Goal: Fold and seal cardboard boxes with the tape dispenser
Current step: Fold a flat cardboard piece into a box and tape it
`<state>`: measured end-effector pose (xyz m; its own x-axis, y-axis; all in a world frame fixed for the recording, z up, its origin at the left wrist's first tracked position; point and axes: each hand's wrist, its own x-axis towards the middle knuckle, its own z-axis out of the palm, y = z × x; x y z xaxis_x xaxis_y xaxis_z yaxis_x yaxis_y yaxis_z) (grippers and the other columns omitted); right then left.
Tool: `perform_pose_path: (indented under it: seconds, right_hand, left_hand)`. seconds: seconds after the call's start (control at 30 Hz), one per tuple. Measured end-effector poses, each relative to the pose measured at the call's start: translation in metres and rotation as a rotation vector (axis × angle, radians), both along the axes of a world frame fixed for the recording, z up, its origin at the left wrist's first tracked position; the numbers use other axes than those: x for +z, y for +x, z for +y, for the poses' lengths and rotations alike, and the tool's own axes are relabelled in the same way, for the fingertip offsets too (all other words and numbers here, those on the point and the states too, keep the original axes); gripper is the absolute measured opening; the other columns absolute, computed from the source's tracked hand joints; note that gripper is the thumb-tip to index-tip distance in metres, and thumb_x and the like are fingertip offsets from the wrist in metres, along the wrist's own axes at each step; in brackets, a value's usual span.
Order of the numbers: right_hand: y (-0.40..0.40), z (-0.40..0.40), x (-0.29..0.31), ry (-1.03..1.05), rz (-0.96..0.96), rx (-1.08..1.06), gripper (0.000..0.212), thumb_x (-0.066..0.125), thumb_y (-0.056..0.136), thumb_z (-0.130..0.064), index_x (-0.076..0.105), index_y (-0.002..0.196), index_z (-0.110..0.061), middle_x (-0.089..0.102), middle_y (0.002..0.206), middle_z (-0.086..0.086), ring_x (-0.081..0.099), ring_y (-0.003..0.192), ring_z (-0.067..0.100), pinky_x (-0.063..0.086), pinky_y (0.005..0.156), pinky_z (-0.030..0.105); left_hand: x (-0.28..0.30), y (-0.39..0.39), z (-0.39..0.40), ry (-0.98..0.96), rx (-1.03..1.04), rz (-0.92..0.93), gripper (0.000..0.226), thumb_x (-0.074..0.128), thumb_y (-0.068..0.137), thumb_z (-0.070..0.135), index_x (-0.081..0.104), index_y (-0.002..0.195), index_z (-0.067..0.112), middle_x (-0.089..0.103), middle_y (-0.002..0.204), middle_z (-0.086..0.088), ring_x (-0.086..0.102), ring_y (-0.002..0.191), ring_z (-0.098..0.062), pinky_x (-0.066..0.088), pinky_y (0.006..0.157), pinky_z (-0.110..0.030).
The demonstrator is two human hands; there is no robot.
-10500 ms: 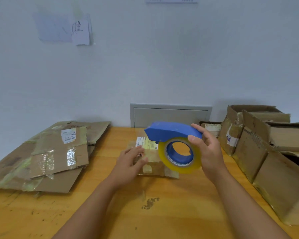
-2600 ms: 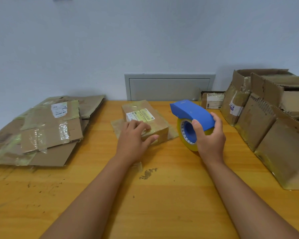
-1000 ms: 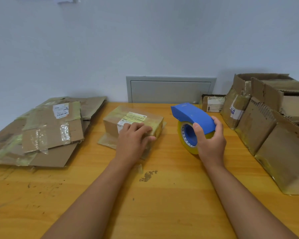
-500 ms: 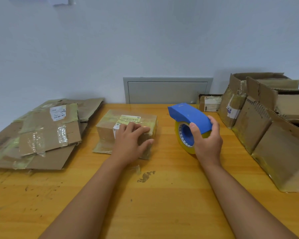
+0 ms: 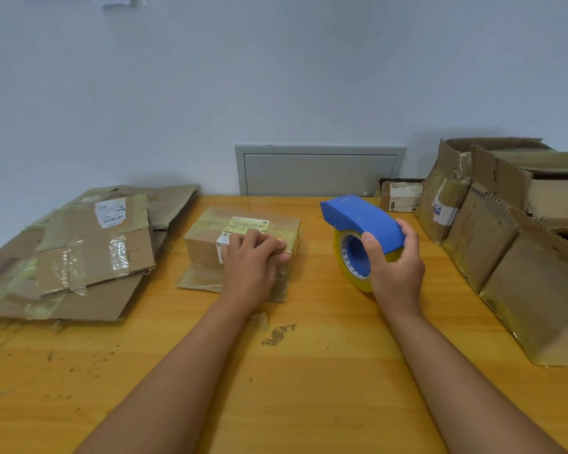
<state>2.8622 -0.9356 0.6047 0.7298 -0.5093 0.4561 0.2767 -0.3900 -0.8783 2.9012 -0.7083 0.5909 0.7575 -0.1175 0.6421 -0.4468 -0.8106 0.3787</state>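
A small taped cardboard box (image 5: 207,244) with a yellow-white label lies in the middle of the wooden table (image 5: 276,371), one flap spread flat toward me. My left hand (image 5: 251,260) rests on its near top edge, fingers lying over the box. To the right, my right hand (image 5: 395,263) grips the blue tape dispenser (image 5: 358,221), which stands on the table with its yellowish tape roll (image 5: 348,267) facing left. The dispenser is apart from the box.
A pile of flattened cardboard (image 5: 79,253) covers the table's left side. Several open, worn boxes (image 5: 505,240) line the right edge. A small labelled box (image 5: 402,194) sits at the back by a grey wall panel (image 5: 318,170).
The box has been turned and slid left under my left hand over the last seconds. The dispenser, earlier lifted, stands on the table in my right hand and has barely moved lately.
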Motion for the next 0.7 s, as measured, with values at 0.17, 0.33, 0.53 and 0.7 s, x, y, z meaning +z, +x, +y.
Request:
perform_pose_path:
  seconds: [0.17,0.33,0.53,0.7]
  right_hand:
    - [0.0002,-0.0004,-0.0002,0.000,0.001,-0.001,0.071,0.060,0.082,-0.055,0.045,0.141,-0.018,0.055,0.115,-0.006,0.055,0.095,-0.002,0.043,0.069,0.011]
    - [0.0000,-0.0005,-0.0003,0.000,-0.001,-0.006,0.072,0.060,0.081,-0.055,0.045,0.141,-0.019,0.054,0.117,-0.007,0.055,0.096,0.001,0.043,0.071,0.010]
    - [-0.0002,0.0004,-0.0003,-0.009,-0.001,-0.003,0.083,0.054,0.074,-0.069,0.045,0.141,-0.020,0.055,0.119,-0.005,0.056,0.102,0.010,0.045,0.072,0.015]
    - [-0.0007,0.0001,0.0002,-0.001,0.001,0.000,0.080,0.056,0.076,-0.066,0.045,0.141,-0.020,0.055,0.117,-0.006,0.057,0.098,0.006,0.046,0.073,0.018]
  left_hand:
    - [-0.0023,0.0006,0.0016,0.028,0.008,0.032,0.038,0.056,0.088,0.058,0.071,0.109,0.031,0.056,0.107,0.008,0.037,0.097,-0.018,0.032,0.080,-0.035]
    - [-0.0012,0.0011,-0.0056,0.011,0.034,-0.010,0.038,0.048,0.088,0.057,0.071,0.095,0.028,0.058,0.099,0.005,0.043,0.092,-0.023,0.034,0.074,-0.037]
    - [-0.0026,0.0010,-0.0001,0.049,0.035,0.031,0.027,0.064,0.089,0.050,0.071,0.106,0.030,0.055,0.107,0.006,0.041,0.101,-0.022,0.027,0.080,-0.033]
    - [-0.0041,0.0020,-0.0067,0.025,0.036,-0.005,0.027,0.055,0.090,0.048,0.070,0.093,0.026,0.056,0.099,0.004,0.044,0.097,-0.023,0.027,0.076,-0.035]
